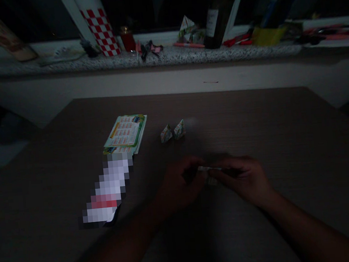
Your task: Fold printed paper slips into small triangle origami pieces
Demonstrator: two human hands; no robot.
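The room is dim, and a dark wooden table (pixel 270 138) is filling most of what I am seeing. Starting at the left, a long pale strip (pixel 108 191) with a red band is lying on the table at about nine o'clock from the hands; its face is blurred out, so I cannot tell what it is. Just past its far end, at roughly ten o'clock, a small stack of printed leaflets (pixel 125 131) is lying flat and touching it. Far behind, on the speckled windowsill (pixel 63 66), a red-and-white checked tube (pixel 100 31) is standing beside a small red jar (pixel 127 38).

Moving right, two little folded paper shapes (pixel 166 133) are sitting side by side at twelve o'clock from the left hand (pixel 179 184), close together and well clear of the leaflets. The left hand is curling in, its fingers closing on the left end of a small pale paper scrap (pixel 209 169) – this is lying low over the table, between the two hands. The right hand (pixel 243 178) is coming in from three o'clock and pinching the scrap's other end between thumb and fingers; in this light I cannot tell how the scrap is folded. Both forearms are reaching in from the near edge

On the sill at about one o'clock, a dark bottle (pixel 215 24) with a pale label is standing upright – and something yellow (pixel 267 35) is lying to its right
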